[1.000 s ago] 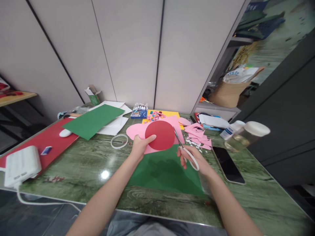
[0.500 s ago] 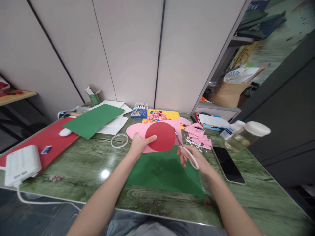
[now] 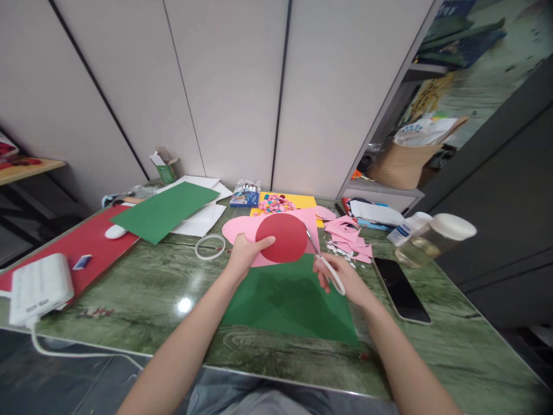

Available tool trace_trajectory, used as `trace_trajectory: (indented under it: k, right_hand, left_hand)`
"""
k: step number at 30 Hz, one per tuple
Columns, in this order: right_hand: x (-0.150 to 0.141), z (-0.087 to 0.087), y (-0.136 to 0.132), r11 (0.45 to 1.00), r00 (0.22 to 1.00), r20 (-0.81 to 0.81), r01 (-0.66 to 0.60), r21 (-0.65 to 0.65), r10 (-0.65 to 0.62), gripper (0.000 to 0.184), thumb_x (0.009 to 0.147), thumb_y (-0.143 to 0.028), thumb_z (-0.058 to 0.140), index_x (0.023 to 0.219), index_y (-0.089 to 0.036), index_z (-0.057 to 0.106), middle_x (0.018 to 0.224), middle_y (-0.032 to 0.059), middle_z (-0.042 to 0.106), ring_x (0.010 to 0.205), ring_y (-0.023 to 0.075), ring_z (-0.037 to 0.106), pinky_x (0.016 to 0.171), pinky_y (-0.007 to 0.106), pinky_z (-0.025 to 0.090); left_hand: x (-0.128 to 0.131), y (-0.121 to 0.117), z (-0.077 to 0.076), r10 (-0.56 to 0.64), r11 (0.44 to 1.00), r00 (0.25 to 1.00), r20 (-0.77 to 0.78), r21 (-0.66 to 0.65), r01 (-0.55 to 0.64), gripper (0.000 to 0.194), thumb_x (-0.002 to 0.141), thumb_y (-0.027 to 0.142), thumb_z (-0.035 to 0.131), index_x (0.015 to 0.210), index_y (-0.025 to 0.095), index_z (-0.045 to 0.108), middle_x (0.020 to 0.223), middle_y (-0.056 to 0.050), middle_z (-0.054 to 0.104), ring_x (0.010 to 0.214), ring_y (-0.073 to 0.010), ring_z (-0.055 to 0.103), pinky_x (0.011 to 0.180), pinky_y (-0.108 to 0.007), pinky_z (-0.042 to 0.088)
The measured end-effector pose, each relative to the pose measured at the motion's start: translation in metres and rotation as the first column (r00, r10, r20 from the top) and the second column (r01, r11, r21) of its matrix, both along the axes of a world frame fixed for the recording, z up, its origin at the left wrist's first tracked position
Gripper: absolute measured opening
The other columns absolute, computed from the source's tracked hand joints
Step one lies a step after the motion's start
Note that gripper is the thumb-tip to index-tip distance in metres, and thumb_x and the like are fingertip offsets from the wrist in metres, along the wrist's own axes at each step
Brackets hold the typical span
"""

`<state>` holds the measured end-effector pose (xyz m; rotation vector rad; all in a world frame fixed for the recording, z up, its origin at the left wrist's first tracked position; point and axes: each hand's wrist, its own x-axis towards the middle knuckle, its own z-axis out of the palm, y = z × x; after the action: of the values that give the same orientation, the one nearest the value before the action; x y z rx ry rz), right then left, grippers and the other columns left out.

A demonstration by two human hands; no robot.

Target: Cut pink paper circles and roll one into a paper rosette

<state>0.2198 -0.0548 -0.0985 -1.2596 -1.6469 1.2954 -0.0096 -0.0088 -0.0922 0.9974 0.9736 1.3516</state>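
My left hand (image 3: pixel 248 252) pinches a red paper circle (image 3: pixel 283 237), thumb on top, together with a sheet of pink paper (image 3: pixel 311 222) behind it. In my right hand (image 3: pixel 339 275) is a pair of scissors (image 3: pixel 332 272) with white handles. Its blades lie at the right edge of the red circle, over the pink paper. Just below, a green paper sheet (image 3: pixel 289 302) rests flat on the table. A rounded pink piece (image 3: pixel 233 227) shows to the left, partly behind the red circle.
Pink scraps (image 3: pixel 348 233) and white bits lie right of the scissors, near a phone (image 3: pixel 401 288) and a lidded jar (image 3: pixel 436 239). Leftward are a tape ring (image 3: pixel 210 246), another green sheet (image 3: pixel 168 210) and a white power bank (image 3: pixel 41 288). Small colourful pieces (image 3: pixel 276 204) sit behind.
The scissors' handles have come closer together in my right hand. The red circle has tilted slightly, its lower edge a little higher. My left hand keeps its grip.
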Motion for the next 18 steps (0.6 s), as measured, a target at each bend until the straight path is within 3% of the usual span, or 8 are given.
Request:
trace_trajectory:
  k: [10,18]
  right_hand:
    - [0.0004,0.0077,-0.0037,0.994,0.993,-0.057,-0.109,-0.016,0.108,0.036,0.083,-0.051,0.045,0.079,-0.016,0.053,0.056,-0.0013,0.054,0.046,0.0101,0.049,0.047,0.023,0.038]
    - [-0.0001,0.0072,-0.0052,0.995,0.995,-0.050,-0.090,-0.032,0.088,0.036,0.083,-0.051,0.047,0.075,-0.016,0.050,0.053,-0.0021,0.051,0.045,0.0097,0.047,0.043,0.021,0.037]
  left_hand:
    - [-0.0021,0.0008,0.0025,-0.027,1.000,1.000,0.007,-0.015,0.027,0.044,0.049,0.025,0.078,0.089,0.010,0.068,0.094,-0.013,0.070,0.085,-0.0273,0.066,0.075,-0.037,0.053]
    - [0.0005,0.0007,0.0044,-0.051,0.996,0.995,0.082,-0.074,0.057,0.048,0.046,0.026,0.080,0.090,0.009,0.067,0.094,-0.014,0.069,0.083,-0.0275,0.066,0.076,-0.039,0.053]
